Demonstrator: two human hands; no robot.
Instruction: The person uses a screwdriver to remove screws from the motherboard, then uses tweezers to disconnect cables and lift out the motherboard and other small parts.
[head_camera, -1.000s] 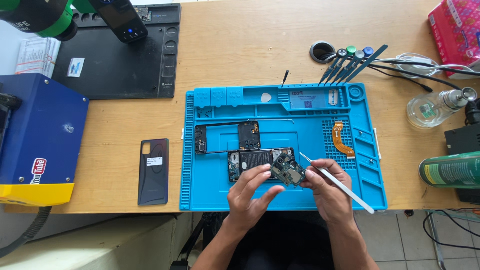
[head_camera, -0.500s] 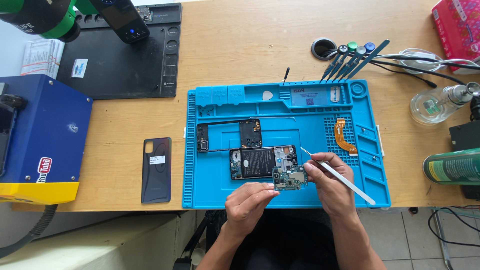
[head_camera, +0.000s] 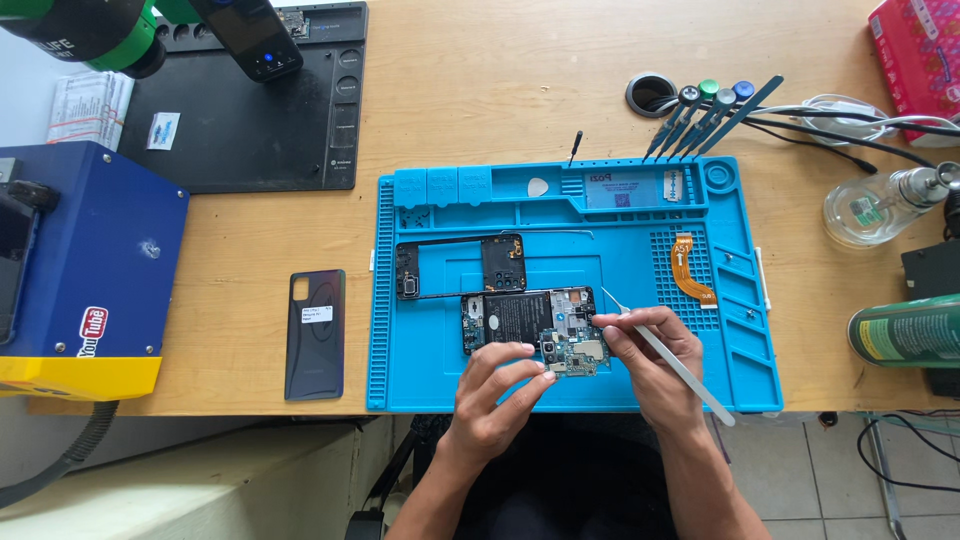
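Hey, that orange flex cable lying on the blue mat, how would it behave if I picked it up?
The orange flex cable looks like a thin, flat ribbon with a bend in it, so it would probably flop and feel nearly weightless. Lying flat on the blue mat, it may be hard to pinch up by its edge. It is probably easy to crease or tear.

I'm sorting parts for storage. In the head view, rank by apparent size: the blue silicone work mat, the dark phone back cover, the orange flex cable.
1. Blue silicone work mat
2. Dark phone back cover
3. Orange flex cable
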